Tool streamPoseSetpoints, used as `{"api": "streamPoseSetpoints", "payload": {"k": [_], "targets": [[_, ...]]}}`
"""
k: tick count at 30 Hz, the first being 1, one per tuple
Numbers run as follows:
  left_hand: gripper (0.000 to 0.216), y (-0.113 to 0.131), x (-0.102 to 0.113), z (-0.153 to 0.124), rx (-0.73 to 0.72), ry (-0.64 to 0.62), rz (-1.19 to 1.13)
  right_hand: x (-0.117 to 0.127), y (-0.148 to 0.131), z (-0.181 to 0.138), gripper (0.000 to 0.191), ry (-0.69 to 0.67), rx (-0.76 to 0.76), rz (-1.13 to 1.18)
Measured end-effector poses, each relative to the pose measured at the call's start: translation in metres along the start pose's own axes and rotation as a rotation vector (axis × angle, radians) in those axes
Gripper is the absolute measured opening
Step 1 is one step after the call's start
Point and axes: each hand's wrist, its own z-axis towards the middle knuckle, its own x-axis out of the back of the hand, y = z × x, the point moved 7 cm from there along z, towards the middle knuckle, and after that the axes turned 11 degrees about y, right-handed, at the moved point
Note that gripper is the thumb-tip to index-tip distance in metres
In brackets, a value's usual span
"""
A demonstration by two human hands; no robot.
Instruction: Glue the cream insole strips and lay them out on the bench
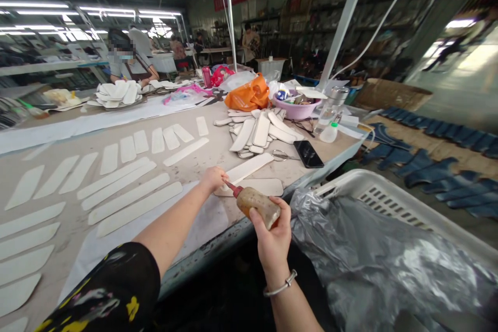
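My right hand (274, 238) is closed round a squeeze bottle (257, 204) of brownish glue, its red nozzle pointing left toward a white strip. My left hand (213, 178) rests with curled fingers on the near end of a long white strip (249, 167), which lies across a wider white piece (264, 187) near the table's front edge. Many more white strips (128, 194) lie in rows to the left on the worktable (194, 163).
A heap of white pieces (259, 132), scissors (284, 155), a black phone (308, 154), a purple bowl (298, 110), an orange bag (249, 94) and a clear bottle (330, 109) sit further back. A white basket lined with grey plastic (381, 238) stands at my right. Another person works at the far left end.
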Motion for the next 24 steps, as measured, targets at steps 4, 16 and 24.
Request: {"api": "streamPoseSetpoints", "payload": {"k": [4, 16, 24], "targets": [[0.025, 0.008, 0.003, -0.005, -0.015, -0.012, 0.018, -0.001, -0.002, -0.001, 0.046, -0.007, 0.004, 0.022], [0.013, 0.022, 0.009, -0.024, 0.004, 0.07, 0.043, -0.003, 0.003, -0.002, 0.048, 0.005, 0.032, -0.017], [0.015, 0.01, 0.009, -0.025, 0.011, 0.137, 0.042, -0.005, 0.007, -0.005, 0.05, -0.014, 0.01, 0.011]]}}
